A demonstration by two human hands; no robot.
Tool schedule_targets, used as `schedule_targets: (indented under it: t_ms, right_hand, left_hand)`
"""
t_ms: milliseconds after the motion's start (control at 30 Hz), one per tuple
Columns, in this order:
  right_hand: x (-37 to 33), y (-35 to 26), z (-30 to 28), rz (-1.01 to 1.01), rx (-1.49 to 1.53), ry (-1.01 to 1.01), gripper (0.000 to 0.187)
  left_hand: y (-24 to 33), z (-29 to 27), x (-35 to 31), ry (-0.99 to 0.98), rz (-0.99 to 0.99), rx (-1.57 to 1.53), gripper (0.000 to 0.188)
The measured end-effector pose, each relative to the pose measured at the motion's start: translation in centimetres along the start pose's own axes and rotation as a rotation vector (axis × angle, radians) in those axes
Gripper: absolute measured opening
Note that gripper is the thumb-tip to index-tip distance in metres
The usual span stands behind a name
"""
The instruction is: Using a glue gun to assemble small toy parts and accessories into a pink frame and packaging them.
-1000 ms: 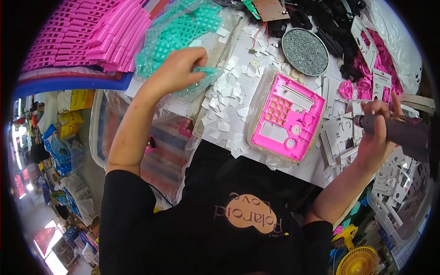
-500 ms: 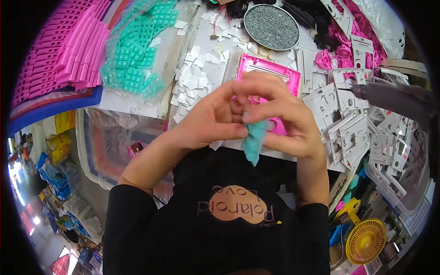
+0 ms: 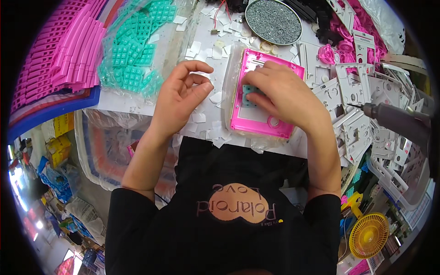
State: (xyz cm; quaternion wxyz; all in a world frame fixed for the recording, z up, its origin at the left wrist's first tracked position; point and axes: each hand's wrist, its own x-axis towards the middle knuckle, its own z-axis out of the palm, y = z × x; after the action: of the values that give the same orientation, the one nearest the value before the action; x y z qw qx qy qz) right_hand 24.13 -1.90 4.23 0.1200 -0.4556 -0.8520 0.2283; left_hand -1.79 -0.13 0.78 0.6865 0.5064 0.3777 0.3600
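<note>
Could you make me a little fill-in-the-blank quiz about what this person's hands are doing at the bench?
1. The right hand presses a teal keypad into a flat frame coloured ____.
2. The left hand hovers beside the frame and holds ____.
3. The bag of spare teal keypads lies to the person's ____.
4. The round dish of grey bits sits ____ the frame, farther from the person.

Missing words: pink; nothing; left; beyond

White worktable (image 3: 201, 34), strewn with small white paper scraps (image 3: 200, 118), bag of teal keypad mats (image 3: 133, 50), stacked pink plastic strips (image 3: 55, 55), pink housing (image 3: 266, 94) on clear film, round tray of screws (image 3: 273, 20), heap of white plastic frames (image 3: 362, 101), electric screwdriver (image 3: 394, 119)
</note>
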Motion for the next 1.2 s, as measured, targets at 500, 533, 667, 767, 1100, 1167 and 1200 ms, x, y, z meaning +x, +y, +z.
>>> schedule_targets:
  t_ms: [500, 533, 667, 767, 1100, 1167, 1200]
  right_hand:
    - [-3.4, -2.3, 1.7, 0.104, -0.152, 0.206, 0.074]
    - [-4.0, -3.0, 2.4, 0.104, -0.216, 0.156, 0.084]
    - [-4.2, -3.9, 4.8, 0.161, -0.194, -0.012, 0.106]
    - [-3.9, -4.0, 5.1, 0.153, -0.215, -0.012, 0.105]
    - [-4.4, -3.7, 4.4, 0.138, -0.160, 0.006, 0.101]
    - [-4.1, -3.9, 4.3, 0.121, -0.131, 0.116, 0.096]
    - [-4.1, -4.0, 4.2, 0.113, -0.115, 0.164, 0.094]
  left_hand:
    - [-0.2, -1.1, 0.1, 0.047, 0.025, 0.028, 0.029]
    - [-0.2, -0.9, 0.3, 0.047, 0.056, 0.024, 0.028]
    - [0.6, 0.7, 2.9, -0.027, 0.145, 0.153, 0.023]
    - [2.1, 2.1, 6.1, -0.076, 0.335, 0.355, 0.018]
    - [4.9, 1.1, 18.0, 0.018, 0.464, 1.298, 0.037]
    - [3.8, 0.0, 21.4, 0.269, 0.643, 1.424, 0.035]
    - [3.0, -0.4, 23.2, 0.403, 0.764, 1.462, 0.030]
